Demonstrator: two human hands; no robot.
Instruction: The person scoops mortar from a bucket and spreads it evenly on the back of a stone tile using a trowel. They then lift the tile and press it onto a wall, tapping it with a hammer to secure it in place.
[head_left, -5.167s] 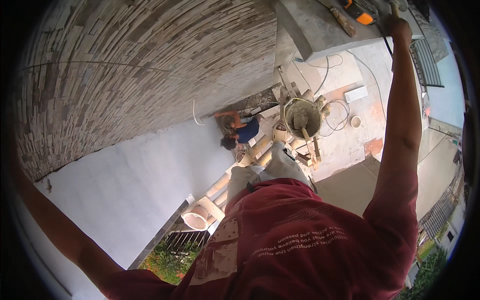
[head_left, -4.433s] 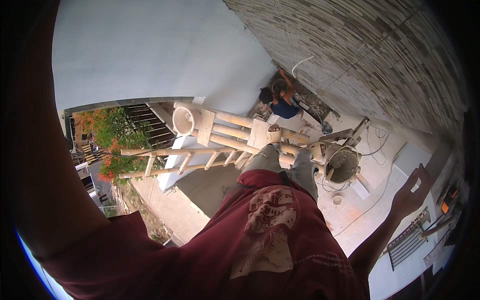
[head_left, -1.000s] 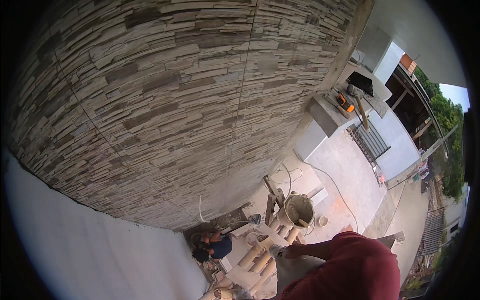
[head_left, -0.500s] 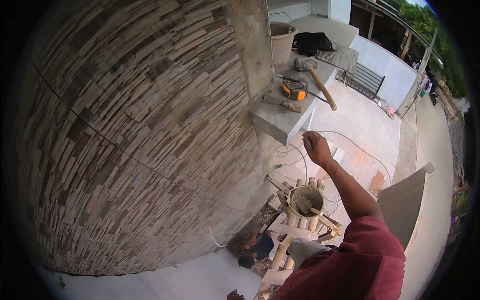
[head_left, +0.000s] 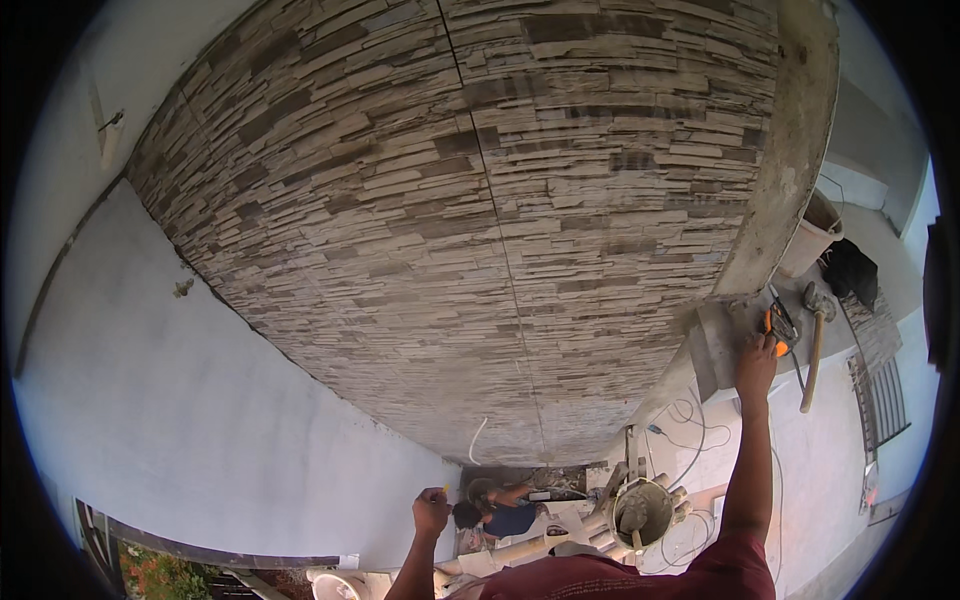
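My right hand (head_left: 757, 368) rests on the grey ledge (head_left: 713, 352), fingers curled right beside an orange-and-black tape measure (head_left: 783, 332). Whatever lies under those fingers is hidden; the scraper seen there earlier does not show. A hammer (head_left: 815, 340) with a wooden handle lies just right of the tape measure. Lower down, my left hand (head_left: 431, 512) is raised in front of the white wall, its fingers pinched on a small yellow object (head_left: 445, 490) too small to name.
Stone-pattern tiles cover the large wall (head_left: 470, 250). Below, a bucket (head_left: 642, 512) of mortar stands on bamboo scaffolding, with another person (head_left: 505, 510) crouching nearby. A pail (head_left: 812, 235) and black cloth (head_left: 850, 272) sit at the ledge's back. Cables (head_left: 690, 435) trail below the ledge.
The view has swung left, so the ledge now appears farther right. My right hand has moved from beyond the ledge's edge onto it, beside the tape measure. My left hand has risen fully into view.
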